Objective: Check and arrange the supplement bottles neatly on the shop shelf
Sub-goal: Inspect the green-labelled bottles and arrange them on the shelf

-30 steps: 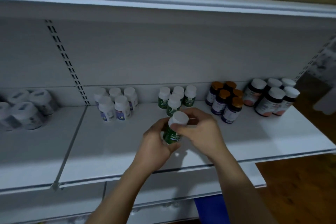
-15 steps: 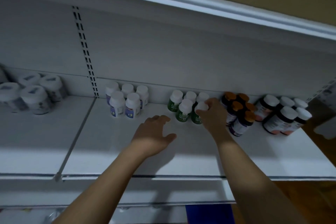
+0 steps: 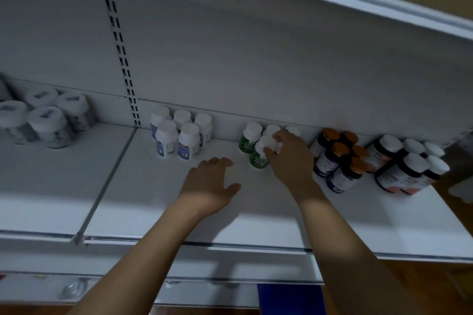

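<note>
A white shelf (image 3: 256, 217) with a white back panel (image 3: 230, 59) stands over a brown wooden floor (image 3: 422, 284). The green bottles (image 3: 249, 138) stand at the back of the shelf, between the white bottles (image 3: 176, 135) and the orange-capped bottles (image 3: 337, 158). The right hand (image 3: 291, 161) lies over them with curled fingertips on the front bottle (image 3: 258, 158); one cannot tell if it pinches the cap or only touches it. The left hand (image 3: 208, 186) is spread above the shelf and holds nothing. One second ago both hands held a green bottle in front of the group; now no bottle is lifted.
</note>
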The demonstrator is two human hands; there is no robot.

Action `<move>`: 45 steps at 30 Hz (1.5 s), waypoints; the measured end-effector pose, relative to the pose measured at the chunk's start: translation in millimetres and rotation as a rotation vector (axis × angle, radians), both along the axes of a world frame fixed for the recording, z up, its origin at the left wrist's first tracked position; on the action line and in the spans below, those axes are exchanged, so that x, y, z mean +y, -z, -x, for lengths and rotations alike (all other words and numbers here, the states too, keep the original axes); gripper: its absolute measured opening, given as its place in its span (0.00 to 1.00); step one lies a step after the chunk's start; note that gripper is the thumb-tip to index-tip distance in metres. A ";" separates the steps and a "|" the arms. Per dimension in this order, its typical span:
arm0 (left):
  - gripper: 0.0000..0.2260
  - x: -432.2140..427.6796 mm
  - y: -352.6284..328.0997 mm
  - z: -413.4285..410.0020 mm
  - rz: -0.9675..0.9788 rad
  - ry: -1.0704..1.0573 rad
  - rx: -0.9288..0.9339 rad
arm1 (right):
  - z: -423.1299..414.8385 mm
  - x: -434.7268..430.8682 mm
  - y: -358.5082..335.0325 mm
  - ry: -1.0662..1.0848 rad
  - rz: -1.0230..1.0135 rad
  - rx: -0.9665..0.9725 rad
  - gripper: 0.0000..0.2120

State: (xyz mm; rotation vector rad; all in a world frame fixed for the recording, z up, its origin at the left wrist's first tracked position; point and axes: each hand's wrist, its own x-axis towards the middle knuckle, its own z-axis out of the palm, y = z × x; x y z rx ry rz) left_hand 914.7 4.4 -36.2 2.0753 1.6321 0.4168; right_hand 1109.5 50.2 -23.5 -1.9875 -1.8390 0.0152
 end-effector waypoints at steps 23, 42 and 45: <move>0.31 -54.7 -29.6 -7.8 -0.233 0.185 -0.229 | -1.8 -108.9 -54.1 -0.013 0.027 1.306 0.07; 0.35 -99.9 -50.1 -22.3 -0.146 0.392 -0.510 | -12.5 -151.0 -62.2 -0.242 0.106 1.378 0.13; 0.35 -102.3 -50.1 -20.3 -0.155 0.378 -0.505 | -10.4 -150.2 -62.7 -0.253 0.119 1.379 0.12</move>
